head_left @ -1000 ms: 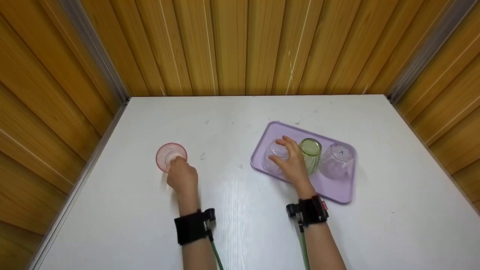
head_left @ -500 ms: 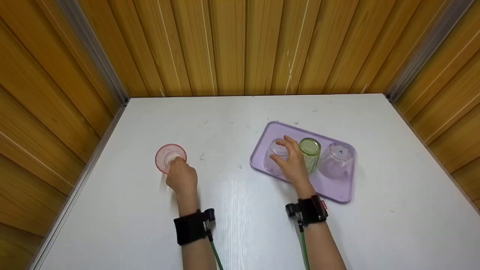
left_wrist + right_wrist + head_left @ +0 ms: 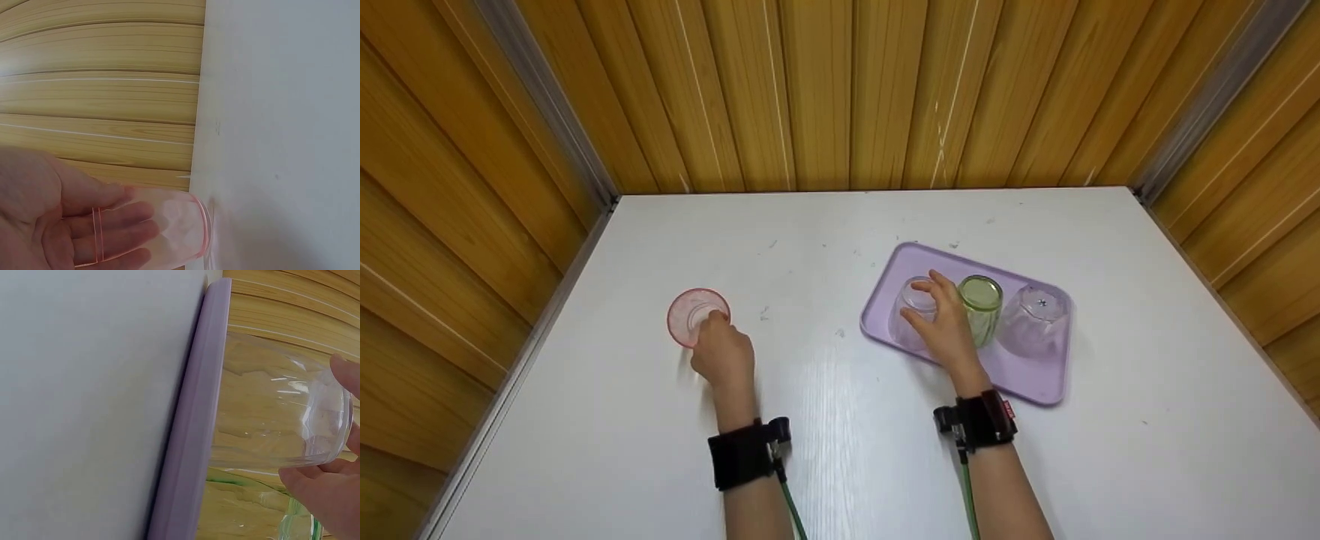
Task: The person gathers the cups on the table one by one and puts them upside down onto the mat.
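At the left of the head view my left hand [image 3: 725, 358] holds a pink-tinted drinking glass [image 3: 682, 319], its wide pink rim seen from above. In the left wrist view the fingers [image 3: 126, 233] show through the glass wall, and the far end of the glass is close to the table. On the right, my right hand [image 3: 952, 334] grips a clear glass [image 3: 270, 405] by its upper end, thumb on one side and fingers on the other. That glass is upside down on a purple tray [image 3: 1044, 384]. Part of it is hidden behind the hand in the head view.
Beside the right hand, a green glass [image 3: 981, 307] and another clear glass [image 3: 1027, 330] also stand upside down on the tray. The tray lies at a slant on the white table [image 3: 810, 262]. Wood-look panels [image 3: 817, 97] wall the back and sides.
The pink glass has shifted slightly left and nearer in the left hand. The clear glass in the right hand has edged a little to the right, toward the green glass.
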`<state>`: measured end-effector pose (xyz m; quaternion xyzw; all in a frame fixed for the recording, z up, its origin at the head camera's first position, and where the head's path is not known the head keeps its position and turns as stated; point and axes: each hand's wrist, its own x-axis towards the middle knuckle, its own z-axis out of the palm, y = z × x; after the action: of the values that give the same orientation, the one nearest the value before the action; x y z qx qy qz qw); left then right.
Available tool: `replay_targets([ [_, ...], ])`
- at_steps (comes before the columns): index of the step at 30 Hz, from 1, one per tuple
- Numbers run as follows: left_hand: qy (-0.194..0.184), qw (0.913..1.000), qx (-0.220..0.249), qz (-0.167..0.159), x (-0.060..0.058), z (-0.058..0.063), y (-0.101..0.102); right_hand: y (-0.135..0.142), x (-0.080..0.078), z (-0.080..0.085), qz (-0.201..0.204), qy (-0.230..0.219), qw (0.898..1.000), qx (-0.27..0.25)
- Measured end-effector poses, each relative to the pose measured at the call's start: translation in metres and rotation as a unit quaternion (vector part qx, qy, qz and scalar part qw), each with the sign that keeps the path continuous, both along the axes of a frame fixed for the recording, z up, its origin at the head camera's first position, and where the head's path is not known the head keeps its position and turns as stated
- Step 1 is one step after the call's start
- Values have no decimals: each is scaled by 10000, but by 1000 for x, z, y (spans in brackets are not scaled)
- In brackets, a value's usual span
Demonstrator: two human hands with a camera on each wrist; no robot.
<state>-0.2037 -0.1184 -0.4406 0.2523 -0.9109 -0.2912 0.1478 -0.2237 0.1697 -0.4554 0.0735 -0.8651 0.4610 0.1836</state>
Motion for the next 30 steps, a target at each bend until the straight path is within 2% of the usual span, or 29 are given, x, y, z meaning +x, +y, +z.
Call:
replay_targets([
  [10,99,9998,-37,168,0,2,-2,1,3,3,37,-236,9997,69],
  [20,173,9993,-119,323,-1,2,-5,1,2,2,38,-156,9999,65],
  [30,254,9990,291,245,4,15,-4,-2,2,6,47,-44,10000,31],
])
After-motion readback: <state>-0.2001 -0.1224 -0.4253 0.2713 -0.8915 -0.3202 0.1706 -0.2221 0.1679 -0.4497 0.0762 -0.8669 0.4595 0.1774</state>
